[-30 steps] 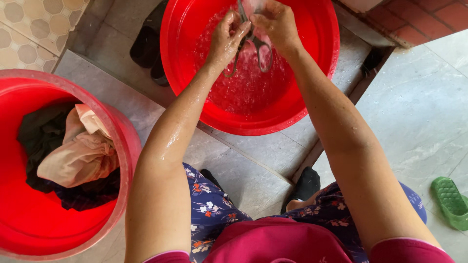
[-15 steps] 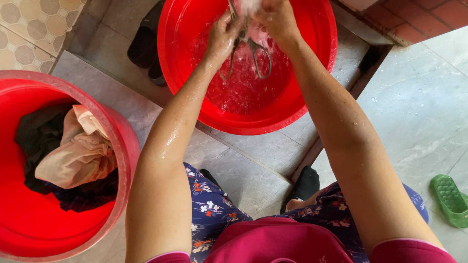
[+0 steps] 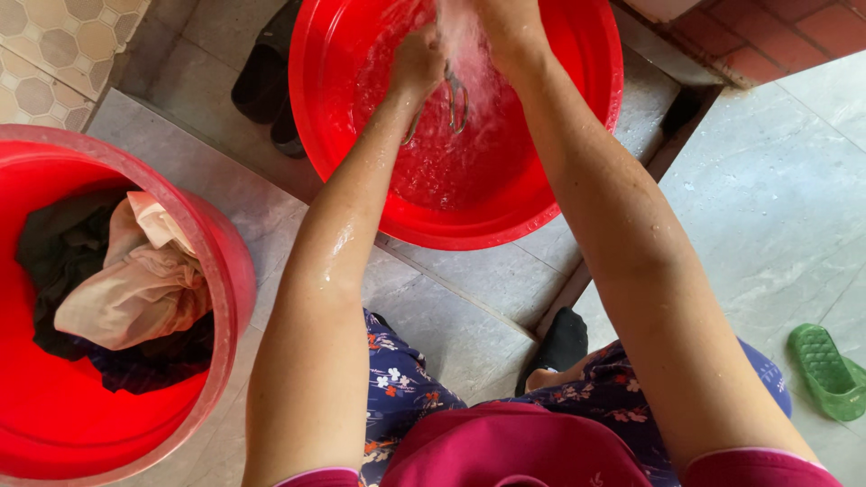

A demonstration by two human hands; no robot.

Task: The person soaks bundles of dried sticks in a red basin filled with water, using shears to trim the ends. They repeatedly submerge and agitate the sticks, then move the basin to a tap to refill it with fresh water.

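Observation:
Both my hands are over a big red basin (image 3: 559, 194) of water at the top of the view. My left hand (image 3: 417, 63) and my right hand (image 3: 505, 27) grip a pale wet garment (image 3: 462, 45) between them. Thin straps of it hang down, and water runs off it into the basin. The top of the garment and my right fingers are cut off by the frame edge.
A second red tub (image 3: 225, 271) at the left holds a beige cloth (image 3: 135, 280) on dark clothes. Dark footwear (image 3: 266, 90) lies behind the basin. A green sandal (image 3: 825, 370) sits on the tiles at the right. A stone step edge runs under the basin.
My hands have lifted the garment higher, toward the top of the view. More water streams off it now.

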